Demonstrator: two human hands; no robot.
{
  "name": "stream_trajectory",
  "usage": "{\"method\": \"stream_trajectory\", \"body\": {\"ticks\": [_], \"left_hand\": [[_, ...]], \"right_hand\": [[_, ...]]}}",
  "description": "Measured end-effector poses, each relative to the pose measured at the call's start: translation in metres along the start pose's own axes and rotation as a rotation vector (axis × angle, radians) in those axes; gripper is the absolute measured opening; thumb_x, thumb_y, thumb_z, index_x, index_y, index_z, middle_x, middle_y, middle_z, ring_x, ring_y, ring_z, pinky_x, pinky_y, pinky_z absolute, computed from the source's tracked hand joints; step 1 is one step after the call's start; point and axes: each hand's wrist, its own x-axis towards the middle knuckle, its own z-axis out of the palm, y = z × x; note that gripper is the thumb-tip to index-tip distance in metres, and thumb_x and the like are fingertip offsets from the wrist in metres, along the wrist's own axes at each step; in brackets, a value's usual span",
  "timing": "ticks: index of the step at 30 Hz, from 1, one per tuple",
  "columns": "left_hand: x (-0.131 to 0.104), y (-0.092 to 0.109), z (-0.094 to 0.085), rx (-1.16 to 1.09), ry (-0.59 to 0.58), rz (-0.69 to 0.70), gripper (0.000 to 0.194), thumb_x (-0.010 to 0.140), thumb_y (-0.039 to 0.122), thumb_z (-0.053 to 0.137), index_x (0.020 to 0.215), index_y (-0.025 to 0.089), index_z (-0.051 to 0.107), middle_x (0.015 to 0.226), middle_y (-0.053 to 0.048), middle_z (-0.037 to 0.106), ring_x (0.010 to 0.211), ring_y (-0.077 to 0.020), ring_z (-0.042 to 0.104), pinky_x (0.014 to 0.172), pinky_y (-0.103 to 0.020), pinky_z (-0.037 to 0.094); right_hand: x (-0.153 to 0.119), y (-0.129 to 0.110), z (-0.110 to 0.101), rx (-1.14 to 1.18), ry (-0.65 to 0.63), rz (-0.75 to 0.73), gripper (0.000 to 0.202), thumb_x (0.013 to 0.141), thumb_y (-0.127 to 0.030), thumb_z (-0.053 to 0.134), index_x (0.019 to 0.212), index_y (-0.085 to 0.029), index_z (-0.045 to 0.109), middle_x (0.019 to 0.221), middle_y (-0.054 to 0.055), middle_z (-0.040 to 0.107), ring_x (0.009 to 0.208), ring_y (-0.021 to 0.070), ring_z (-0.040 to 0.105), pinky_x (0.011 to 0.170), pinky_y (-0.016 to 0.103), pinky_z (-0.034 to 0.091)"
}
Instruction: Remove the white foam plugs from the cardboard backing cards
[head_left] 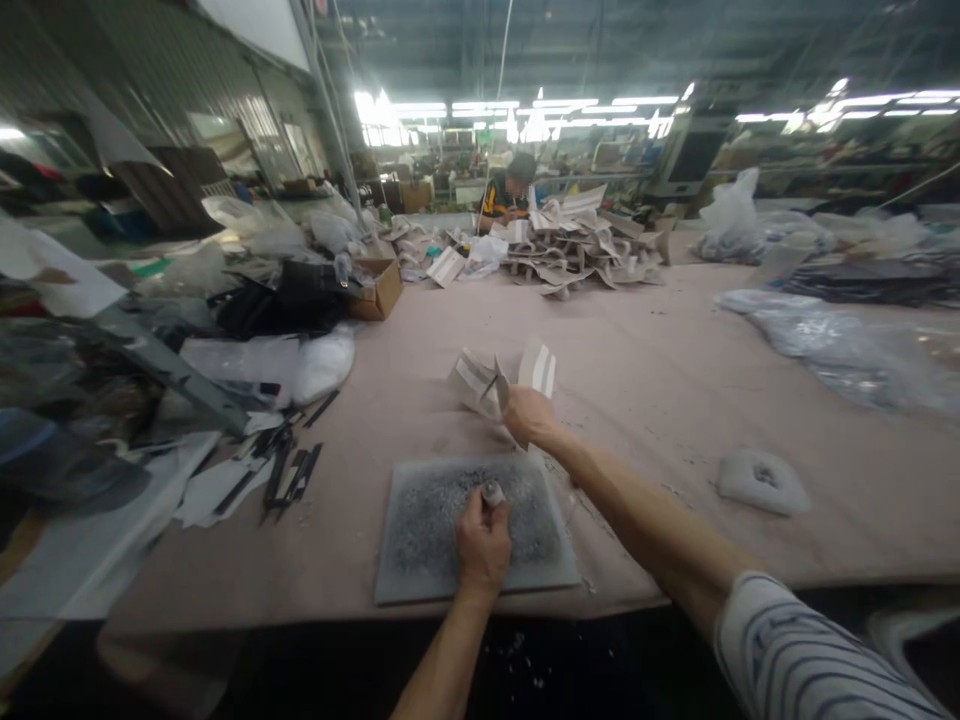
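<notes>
My left hand (pixel 482 545) is over a grey board (pixel 409 575) with a dark, speckled, worn surface. Its thumb and fingers are closed around a small greyish round-ended object (pixel 491 492), whose kind I cannot make out. Farther out, above the table beyond the board, my right hand (pixel 527 414) grips a bent beige piece with white stripes (pixel 472 376). Part of that striped piece (pixel 538 367) stands up behind the fingers, and where they pinch it is hidden.
A heap of similar beige pieces (pixel 585 245) lies at the far side of the cloth-covered table (pixel 637 370), near a person (pixel 510 190). Cardboard box (pixel 379 288), black strips (pixel 292 475) and plastic bags are left. A whitish pad (pixel 763 480) and plastic wrap (pixel 840 345) lie right.
</notes>
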Motion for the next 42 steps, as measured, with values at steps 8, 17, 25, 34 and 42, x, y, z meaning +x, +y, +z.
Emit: {"method": "stream_trajectory", "body": {"ticks": [8, 17, 25, 34, 42], "left_hand": [[-0.010, 0.001, -0.033, -0.341, 0.266, -0.113, 0.029, 0.088, 0.041, 0.066, 0.104, 0.017, 0.066, 0.099, -0.007, 0.075, 0.092, -0.0205, 0.072, 0.085, -0.031, 0.057], [0.009, 0.020, -0.037, -0.176, -0.174, -0.011, 0.033, 0.083, 0.037, 0.073, 0.109, 0.018, 0.068, 0.103, -0.008, 0.078, 0.097, -0.0217, 0.073, 0.090, -0.032, 0.057], [0.018, 0.011, -0.015, -0.137, -0.402, -0.025, 0.028, 0.079, 0.036, 0.071, 0.101, 0.018, 0.068, 0.097, -0.008, 0.079, 0.092, -0.0233, 0.074, 0.083, -0.034, 0.059], [0.016, 0.011, -0.019, -0.059, -0.443, 0.004, 0.024, 0.084, 0.033, 0.067, 0.102, 0.018, 0.068, 0.097, -0.007, 0.078, 0.090, -0.0216, 0.072, 0.081, -0.031, 0.056], [0.024, 0.013, -0.019, 0.067, -0.546, 0.152, 0.016, 0.084, 0.026, 0.061, 0.096, 0.020, 0.069, 0.090, -0.003, 0.074, 0.085, -0.0190, 0.068, 0.081, -0.028, 0.052]], "right_hand": [[-0.167, 0.090, 0.051, 0.641, 0.004, 0.023, 0.020, 0.087, -0.035, 0.042, 0.082, -0.020, 0.054, 0.082, 0.004, 0.066, 0.077, 0.0201, 0.062, 0.068, 0.028, 0.049], [-0.241, 0.098, 0.165, 0.962, -0.065, 0.319, 0.038, 0.078, -0.057, 0.057, 0.067, -0.021, 0.049, 0.065, 0.001, 0.059, 0.071, 0.0199, 0.057, 0.062, 0.027, 0.045], [-0.242, 0.102, 0.162, 0.819, -0.059, 0.248, 0.032, 0.088, -0.047, 0.047, 0.075, -0.020, 0.057, 0.071, 0.003, 0.064, 0.074, 0.0212, 0.062, 0.067, 0.029, 0.046], [-0.220, 0.156, 0.107, -0.031, 0.323, 0.193, 0.028, 0.094, -0.031, 0.049, 0.112, -0.012, 0.060, 0.111, 0.017, 0.064, 0.107, 0.0312, 0.059, 0.092, 0.039, 0.043], [-0.183, 0.192, 0.084, -0.069, 0.020, 0.331, 0.019, 0.090, -0.022, 0.053, 0.106, -0.013, 0.059, 0.101, 0.015, 0.063, 0.090, 0.0256, 0.060, 0.075, 0.034, 0.042]]}}
